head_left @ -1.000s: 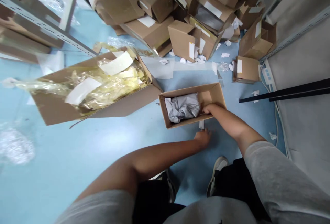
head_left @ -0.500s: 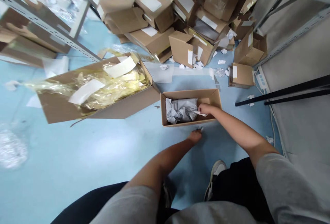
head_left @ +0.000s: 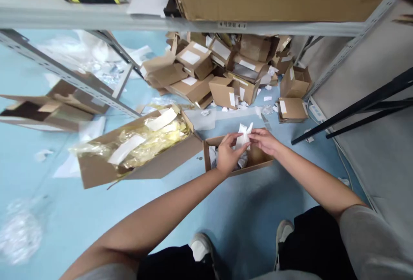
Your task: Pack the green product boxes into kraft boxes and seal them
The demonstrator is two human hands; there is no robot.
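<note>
Left hand (head_left: 227,153), right hand (head_left: 263,139) hold white paper (head_left: 243,136) above cardboard box (head_left: 258,160).

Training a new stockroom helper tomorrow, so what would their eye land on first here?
The heap of cardboard boxes on the blue floor, beyond and below a metal shelf, stands out first. Nearer, the left hand and right hand hold crumpled white paper above a small open cardboard box. Beside that box lies a large carton full of yellowish plastic wrap.
</note>
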